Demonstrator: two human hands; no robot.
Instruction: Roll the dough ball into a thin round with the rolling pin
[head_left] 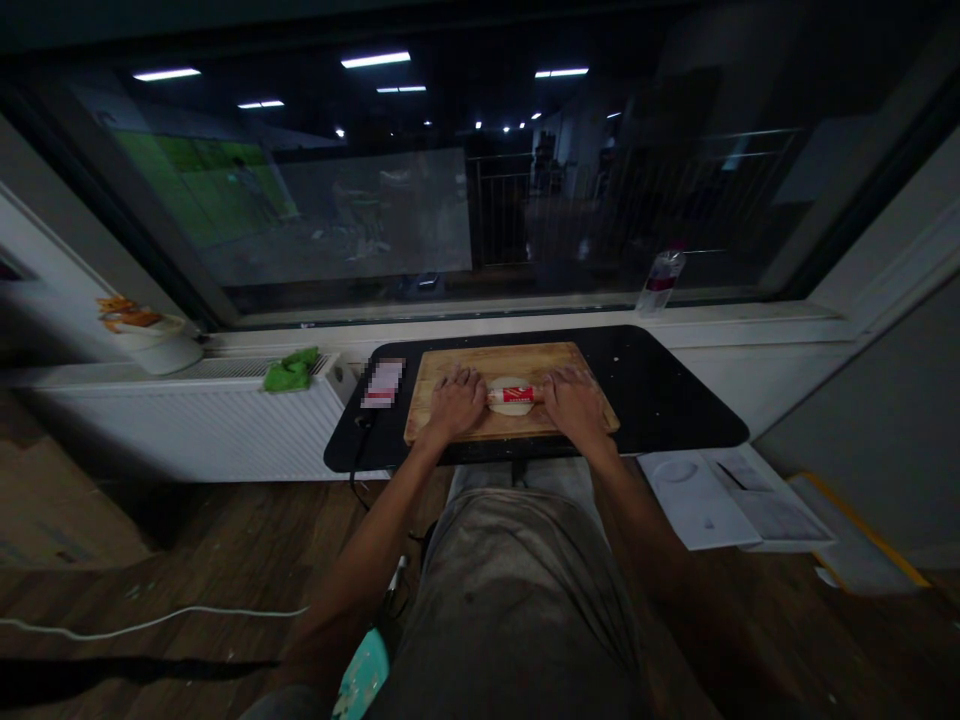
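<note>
Near the middle of the frame, a rolling pin [517,395] with a red and white label lies across a flat, round piece of dough [513,410]. The left hand [458,398] is over the pin's left end, and the right hand [574,400] is over its right end. The hands are apart, with the label between them. I cannot tell how tightly the fingers wrap the pin. Under the dough is a wooden board [510,357], which sits on a black table [675,410]. On the table, left of the board, is a pink and white thing [385,384], too blurry to name. Farther left, a green cloth [291,371] lies on a white radiator [247,425]. At the upper right, a clear bottle [661,282] stands by the big, dark window [562,230]. White papers [694,500] are at the lower right.
</note>
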